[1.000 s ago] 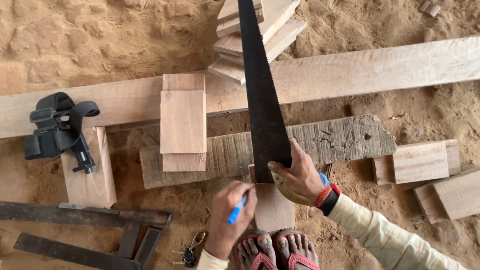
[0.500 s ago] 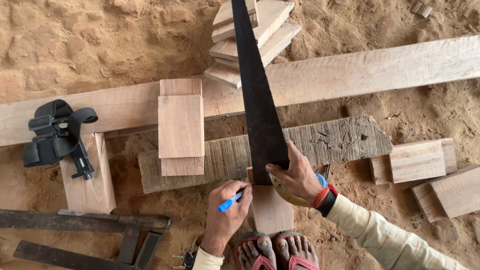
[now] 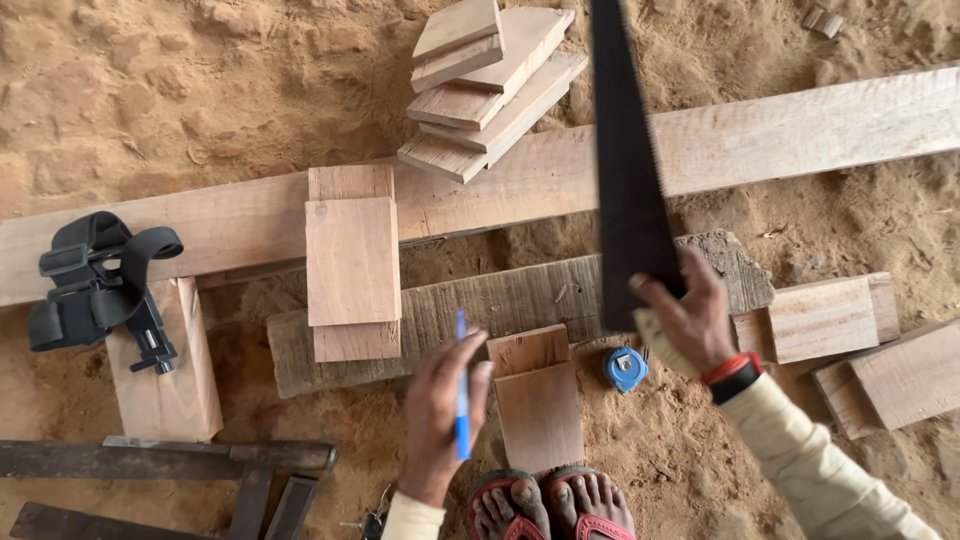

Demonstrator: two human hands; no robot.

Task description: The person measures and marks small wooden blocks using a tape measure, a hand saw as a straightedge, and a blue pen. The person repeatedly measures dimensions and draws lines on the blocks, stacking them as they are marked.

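Soft, even daylight (faint shadows only); sharp throughout, hands slightly blurred.

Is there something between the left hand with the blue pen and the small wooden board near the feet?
Nothing visible. The left hand holds the blue pen just left of the small board, with only bare sand between. The right hand holds the saw off to the right.
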